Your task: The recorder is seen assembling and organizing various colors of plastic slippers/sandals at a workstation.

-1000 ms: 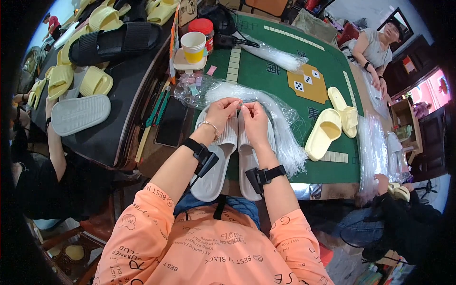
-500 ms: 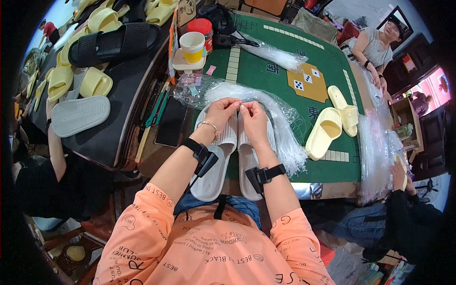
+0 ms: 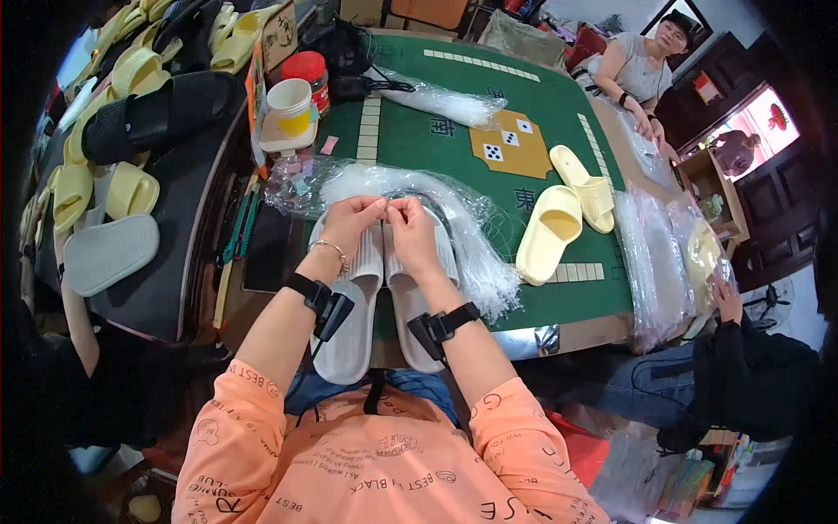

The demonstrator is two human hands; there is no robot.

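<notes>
A pair of light grey slippers lies side by side at the table's near edge, the left slipper [image 3: 346, 336] and the right slipper [image 3: 412, 327] with toes pointing away from me. Over their straps, my left hand [image 3: 353, 223] and my right hand [image 3: 412, 234] meet with thumbs and fingertips pinched together. Whatever is between the fingertips is too small to make out. Just beyond and to the right, a bundle of thin clear plastic strands [image 3: 484, 275] curves out of a clear plastic bag [image 3: 292, 179].
Two cream slippers [image 3: 550, 231] lie to the right on the green table mat [image 3: 419, 131]. A paper cup [image 3: 290, 106] and a red-lidded jar [image 3: 307, 74] stand far left. More slippers cover a black surface [image 3: 166, 288]. Clear bags [image 3: 650, 262] line the right edge, near other people.
The whole view has shifted, so the table and slippers sit further left. My hands stay pinched together over the slippers. The person at the far right has turned their head.
</notes>
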